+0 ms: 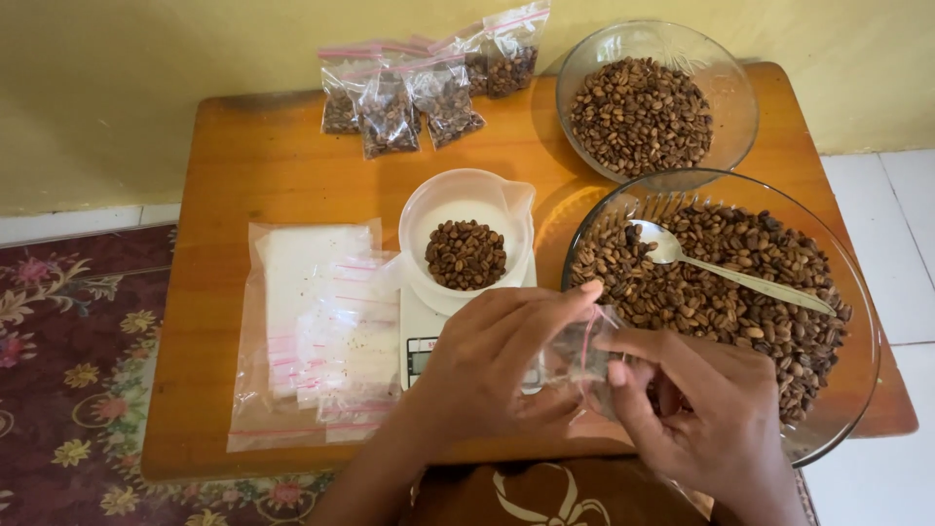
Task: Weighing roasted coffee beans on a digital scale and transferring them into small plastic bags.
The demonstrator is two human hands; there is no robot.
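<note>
Centrally, hands: left hand and right hand both pinch a small clear zip bag at six o'clock, spreading its mouth.
Scale: white cup of beans sits on it, centre.
Spoon bowl: three o'clock, within reach.
Empty bags: nine o'clock.
Filled bags: twelve o'clock, set aside.
</note>
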